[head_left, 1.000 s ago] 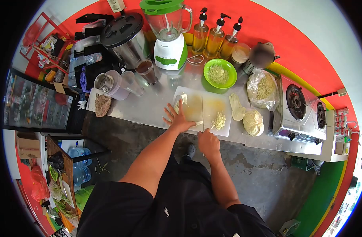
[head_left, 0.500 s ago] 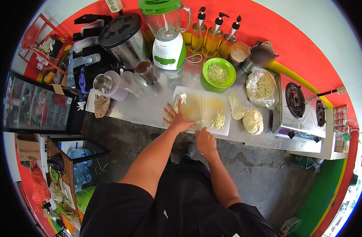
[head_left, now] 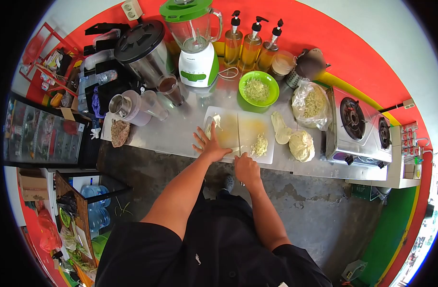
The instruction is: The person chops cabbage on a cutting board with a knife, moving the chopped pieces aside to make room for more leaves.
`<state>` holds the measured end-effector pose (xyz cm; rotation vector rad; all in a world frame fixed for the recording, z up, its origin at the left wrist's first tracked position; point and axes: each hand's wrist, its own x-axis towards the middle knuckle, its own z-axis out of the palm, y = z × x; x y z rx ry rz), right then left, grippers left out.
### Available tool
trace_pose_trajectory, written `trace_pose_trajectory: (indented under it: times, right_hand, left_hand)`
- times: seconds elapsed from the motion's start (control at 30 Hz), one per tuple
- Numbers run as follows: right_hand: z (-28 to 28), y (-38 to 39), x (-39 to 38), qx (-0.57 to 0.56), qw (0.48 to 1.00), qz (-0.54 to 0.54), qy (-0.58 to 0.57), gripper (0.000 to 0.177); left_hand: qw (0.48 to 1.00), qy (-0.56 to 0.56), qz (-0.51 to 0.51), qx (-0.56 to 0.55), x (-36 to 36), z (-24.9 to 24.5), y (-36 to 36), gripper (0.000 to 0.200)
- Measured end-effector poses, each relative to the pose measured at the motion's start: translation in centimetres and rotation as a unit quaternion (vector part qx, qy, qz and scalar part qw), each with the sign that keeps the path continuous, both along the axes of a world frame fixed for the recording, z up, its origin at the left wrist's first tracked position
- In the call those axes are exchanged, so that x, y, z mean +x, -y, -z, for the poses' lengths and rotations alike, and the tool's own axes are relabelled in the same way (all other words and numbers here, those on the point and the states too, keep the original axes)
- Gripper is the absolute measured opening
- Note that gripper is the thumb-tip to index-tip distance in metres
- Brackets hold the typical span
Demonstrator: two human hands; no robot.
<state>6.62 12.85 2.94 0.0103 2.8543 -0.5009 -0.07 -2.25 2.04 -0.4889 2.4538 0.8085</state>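
Observation:
My left hand [head_left: 210, 145] lies with spread fingers over the left part of a white cutting board [head_left: 228, 115], beside pale cabbage pieces [head_left: 216, 120]. My right hand [head_left: 246, 167] is wrapped round the handle of a knife [head_left: 238, 136], whose blade points away from me across the board. Shredded cabbage [head_left: 260, 145] is piled on the board to the right of the blade. A loose leaf [head_left: 280, 128] and a cabbage head [head_left: 301, 146] rest on the counter right of the board. Behind the board, a green bowl [head_left: 258, 104] holds more shreds.
A blender [head_left: 198, 67], pump bottles [head_left: 251, 50] and a metal container [head_left: 145, 52] stand along the back of the counter [head_left: 180, 138]. A plastic bag of shreds [head_left: 311, 106] sits beside the gas stove [head_left: 340, 138]. Cups and a jug [head_left: 133, 109] are at the left.
The whole view has shifted slightly, with the counter items now a little further left. The knife blade shows more plainly on the board. Both hands keep nearly the same pose.

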Motion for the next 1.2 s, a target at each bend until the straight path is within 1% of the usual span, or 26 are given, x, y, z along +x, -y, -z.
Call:
trace_pose_trajectory:
  times: [0.13,0.2,0.3,0.33,0.4,0.43,0.57,0.63,0.73,0.8,0.87,1.03,1.1,1.2]
  right_hand:
    - [0.1,0.3,1.0,0.002,1.0,-0.007,0.004,0.037]
    - [0.2,0.7,1.0,-0.053,0.997,0.025,0.045,0.042]
    - [0.5,0.5,-0.2,-0.048,0.996,0.025,0.067,0.043]
    - [0.3,0.3,0.0,-0.048,0.996,0.025,0.066,0.043]
    - [0.1,0.0,0.5,-0.018,1.0,-0.014,0.018,0.04]
    - [0.5,0.1,0.8,-0.019,1.0,-0.013,0.018,0.04]
    - [1.3,0.8,1.2,-0.034,0.999,0.014,0.02,0.04]
    - [0.7,1.0,0.5,-0.035,0.999,0.035,0.018,0.04]
    - [-0.2,0.3,0.2,-0.082,0.995,0.042,0.048,0.041]
    - [-0.2,0.5,1.0,-0.01,1.0,0.001,0.005,0.038]
    - [0.9,1.0,1.4,-0.016,1.0,0.012,0.004,0.038]
    - [0.6,0.8,0.6,-0.014,1.0,0.02,-0.003,0.038]
    - [0.4,0.5,0.5,0.014,0.999,-0.012,-0.027,0.037]
    - [0.4,0.8,1.4,0.017,0.999,-0.012,-0.037,0.037]
  left_hand:
    - [1.0,0.001,0.011,-0.008,0.0,0.2,0.1,0.14]
    - [1.0,-0.004,0.009,-0.003,0.0,0.1,0.1,0.141]
    - [1.0,-0.002,0.008,-0.005,0.1,-0.1,0.0,0.141]
    - [1.0,0.002,0.009,-0.001,0.1,-0.2,0.1,0.14]
    - [1.0,0.003,0.009,0.0,-0.1,-0.4,0.3,0.14]
    - [1.0,0.005,0.008,-0.002,-0.1,-0.5,0.2,0.14]
    - [1.0,0.001,0.006,-0.003,0.1,-0.4,0.0,0.14]
    - [1.0,-0.003,0.007,-0.004,0.0,-0.2,0.0,0.14]
    - [1.0,-0.005,0.001,0.001,0.2,-0.3,-0.1,0.139]
    - [1.0,-0.002,-0.002,0.002,0.1,-0.4,-0.1,0.139]
    - [1.0,-0.007,-0.008,0.003,0.1,-0.4,-0.2,0.139]
    - [1.0,-0.014,-0.005,-0.004,0.3,0.0,-0.3,0.139]
    - [1.0,-0.016,-0.001,-0.011,0.0,-0.1,-0.3,0.139]
    - [1.0,-0.01,-0.006,-0.009,0.3,-0.3,-0.4,0.139]
